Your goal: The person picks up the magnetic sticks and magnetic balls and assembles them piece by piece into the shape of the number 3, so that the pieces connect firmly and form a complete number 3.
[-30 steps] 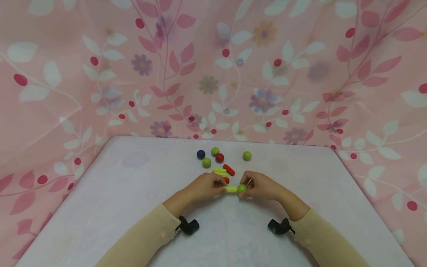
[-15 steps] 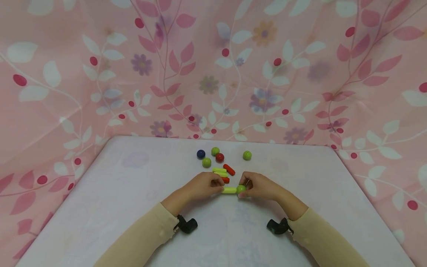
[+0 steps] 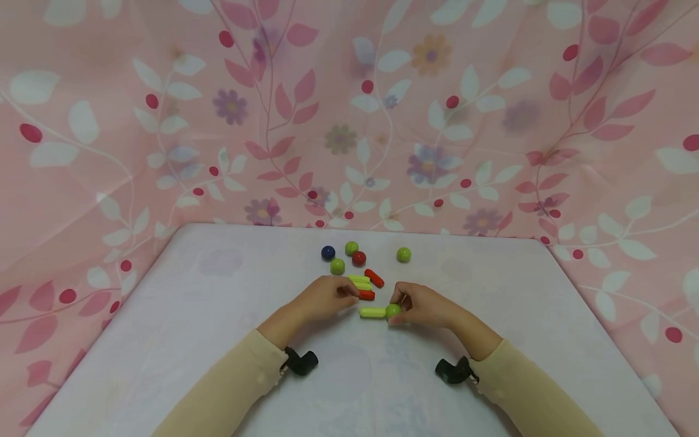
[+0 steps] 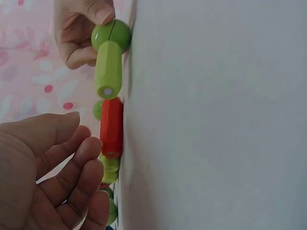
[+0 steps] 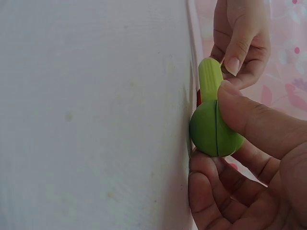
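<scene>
In the head view my right hand [image 3: 426,304] pinches a green ball [image 3: 393,311] between thumb and fingers. A yellow-green ridged rod [image 3: 372,313] is joined end-on to that ball and points left; its free end shows a small silvery disc [image 4: 108,91] in the left wrist view. My left hand [image 3: 326,297] is loosely curled with nothing in it, apart from the rod. Its fingertips are close beside a red rod [image 3: 368,295] lying on the table. The right wrist view shows a dark seam around the green ball [image 5: 216,128] under my right thumb.
Beyond the hands lie two yellow-green rods [image 3: 360,283] and another red rod [image 3: 374,278]. Farther back are a dark blue ball [image 3: 328,252], a red ball [image 3: 358,258] and several green balls [image 3: 403,254]. A pink floral curtain [image 3: 338,139] hangs behind the white table [image 3: 218,291].
My left hand has let go of the yellow-green rod and moved left and slightly away toward the red rod. My right hand, still holding the green ball, has shifted slightly left.
</scene>
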### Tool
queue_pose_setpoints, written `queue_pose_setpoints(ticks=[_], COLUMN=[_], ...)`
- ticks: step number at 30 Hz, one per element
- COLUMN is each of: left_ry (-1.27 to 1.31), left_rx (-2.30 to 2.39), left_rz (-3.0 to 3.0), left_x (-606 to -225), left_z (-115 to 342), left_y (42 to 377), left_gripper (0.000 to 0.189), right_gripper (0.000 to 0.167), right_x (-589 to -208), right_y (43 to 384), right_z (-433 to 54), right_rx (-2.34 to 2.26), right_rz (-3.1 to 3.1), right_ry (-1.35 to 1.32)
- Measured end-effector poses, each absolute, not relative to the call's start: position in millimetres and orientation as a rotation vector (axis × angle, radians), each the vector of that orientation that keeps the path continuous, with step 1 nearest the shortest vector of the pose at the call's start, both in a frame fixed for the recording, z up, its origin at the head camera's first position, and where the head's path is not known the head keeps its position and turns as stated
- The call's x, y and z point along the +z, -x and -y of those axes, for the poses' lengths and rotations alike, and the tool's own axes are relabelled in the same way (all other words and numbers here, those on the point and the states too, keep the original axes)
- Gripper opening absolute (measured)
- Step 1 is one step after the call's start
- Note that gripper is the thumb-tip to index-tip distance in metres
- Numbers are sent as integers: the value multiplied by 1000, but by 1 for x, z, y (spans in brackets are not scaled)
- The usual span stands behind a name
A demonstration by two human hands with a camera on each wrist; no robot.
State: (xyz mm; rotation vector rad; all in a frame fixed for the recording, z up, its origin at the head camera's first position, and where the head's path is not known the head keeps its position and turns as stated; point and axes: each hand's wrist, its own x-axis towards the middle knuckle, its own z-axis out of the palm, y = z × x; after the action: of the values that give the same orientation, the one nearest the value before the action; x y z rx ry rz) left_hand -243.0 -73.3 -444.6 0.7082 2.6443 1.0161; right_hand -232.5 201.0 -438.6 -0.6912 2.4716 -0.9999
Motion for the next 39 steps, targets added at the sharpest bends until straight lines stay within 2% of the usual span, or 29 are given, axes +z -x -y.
queue_pose_setpoints(ticks=[21,29,39], left_ry=[-460,-490,-474], left_rx=[1197,1260,1166], left_rz=[-2807,-2852,-2844], left_x=[-439,-444,-443], left_z=[95,95,88], left_y=[270,284,283], left_gripper=[20,34,36], right_gripper=[31,31,32], right_x=[-437,-435,-437], right_y=[232,233,233], right_z=[-201,-201,-202], right_rx=[-1009,-1008,-1008], right_rz=[-2453,-2450,-2452], right_ry=[667,659,677])
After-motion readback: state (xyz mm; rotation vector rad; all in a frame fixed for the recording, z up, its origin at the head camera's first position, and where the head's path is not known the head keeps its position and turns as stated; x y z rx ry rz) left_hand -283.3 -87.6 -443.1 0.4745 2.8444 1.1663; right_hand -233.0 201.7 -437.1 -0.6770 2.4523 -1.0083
